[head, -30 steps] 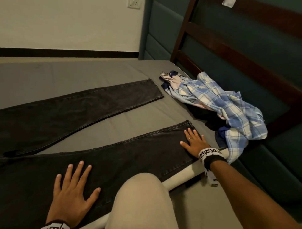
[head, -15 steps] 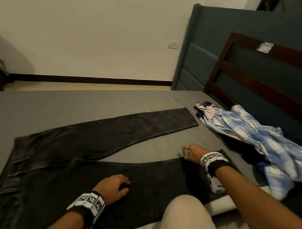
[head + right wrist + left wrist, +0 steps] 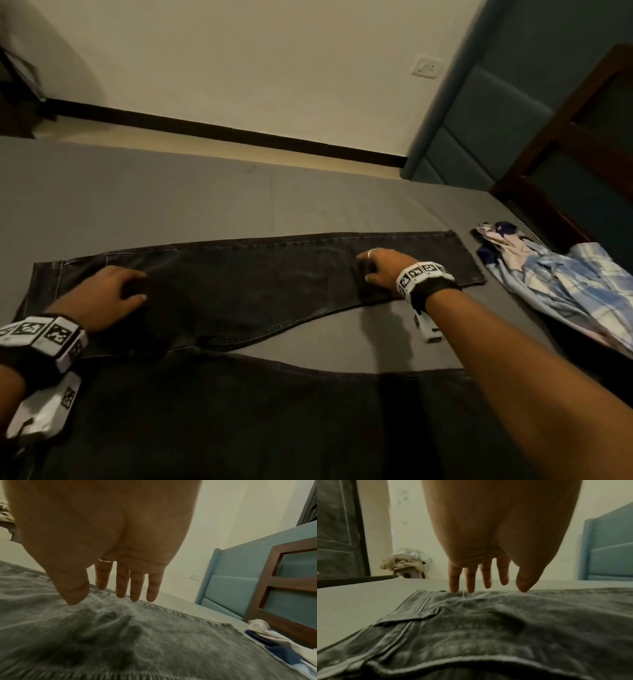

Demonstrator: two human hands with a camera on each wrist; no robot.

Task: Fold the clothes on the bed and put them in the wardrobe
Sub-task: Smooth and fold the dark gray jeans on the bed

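The jeans [image 3: 239, 284] were pressed flat under both the left hand [image 3: 106, 294] and right hand [image 3: 380, 270], fingers straight, nothing gripped; plaid shirt [image 3: 565, 291] remained unfolded, nothing stored.

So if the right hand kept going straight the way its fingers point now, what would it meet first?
The right hand points down and forward at the black jeans, fingertips at or just above the denim near the far edge. It would press into that leg first.

One pair of dark jeans [image 3: 260, 274], one plaid shirt [image 3: 575, 291], two hands, one wall socket [image 3: 427, 67].
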